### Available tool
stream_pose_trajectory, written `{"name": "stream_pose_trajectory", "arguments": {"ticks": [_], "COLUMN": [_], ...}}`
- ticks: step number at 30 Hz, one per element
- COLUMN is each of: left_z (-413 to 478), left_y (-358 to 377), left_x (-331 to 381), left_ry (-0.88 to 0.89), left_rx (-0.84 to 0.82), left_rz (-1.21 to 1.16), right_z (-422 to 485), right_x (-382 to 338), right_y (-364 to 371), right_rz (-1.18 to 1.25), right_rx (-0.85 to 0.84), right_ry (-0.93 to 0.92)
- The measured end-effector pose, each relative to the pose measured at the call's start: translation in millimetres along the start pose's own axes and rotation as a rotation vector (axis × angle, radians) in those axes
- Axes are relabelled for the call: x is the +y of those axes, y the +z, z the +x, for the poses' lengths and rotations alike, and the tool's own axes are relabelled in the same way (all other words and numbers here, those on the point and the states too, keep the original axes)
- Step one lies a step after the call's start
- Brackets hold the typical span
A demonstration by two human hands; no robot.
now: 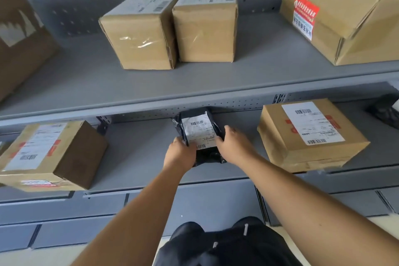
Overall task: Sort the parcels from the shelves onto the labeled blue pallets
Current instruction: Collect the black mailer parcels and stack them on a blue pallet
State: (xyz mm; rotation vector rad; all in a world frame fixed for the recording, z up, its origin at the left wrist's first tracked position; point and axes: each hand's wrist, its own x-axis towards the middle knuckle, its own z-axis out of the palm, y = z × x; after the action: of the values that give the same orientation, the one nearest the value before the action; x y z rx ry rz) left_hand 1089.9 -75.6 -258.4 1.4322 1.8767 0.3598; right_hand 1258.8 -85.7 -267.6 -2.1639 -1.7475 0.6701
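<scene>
- The left hand's [180, 153] fingers [178, 142] are curling round the left edge of the black parcel [208, 154]; the right hand's [232, 143] fingers are wrapping round its right edge.
- The parcel is lying at the centre of the frame, between both hands, on or just over the lower shelf [140, 153]; I cannot tell which. Its white label [199, 130] is facing up.
- On that shelf, well apart from it, the left box [54, 153] is sitting at lower left and the right box [308, 136] at right.
- The upper shelf [86, 75] is carrying the centre-left box [140, 32] just beside the centre-right box [205, 28], the big box [336, 13] at upper right and the dark box [19, 34] at upper left.
</scene>
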Motion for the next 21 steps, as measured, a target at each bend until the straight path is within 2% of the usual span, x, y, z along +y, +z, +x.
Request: {"name": "stream_pose_trajectory", "arguments": {"ticks": [4,11,21], "left_z": [21,39,21], "left_y": [11,23,17], "left_x": [-6,-10,-11], "left_ry": [-0.067,-0.002,-0.122], "left_rx": [0.032,0.066,0.013], "left_rz": [-0.058,-0.106,-0.447], "right_z": [21,37,14], "right_x": [1,2,-2], "right_y": [10,25,13], "right_rz": [0.050,0.208,0.429], "right_rx": [-0.031,-0.056,-0.050], "right_ry": [0.054,0.122,0.242]}}
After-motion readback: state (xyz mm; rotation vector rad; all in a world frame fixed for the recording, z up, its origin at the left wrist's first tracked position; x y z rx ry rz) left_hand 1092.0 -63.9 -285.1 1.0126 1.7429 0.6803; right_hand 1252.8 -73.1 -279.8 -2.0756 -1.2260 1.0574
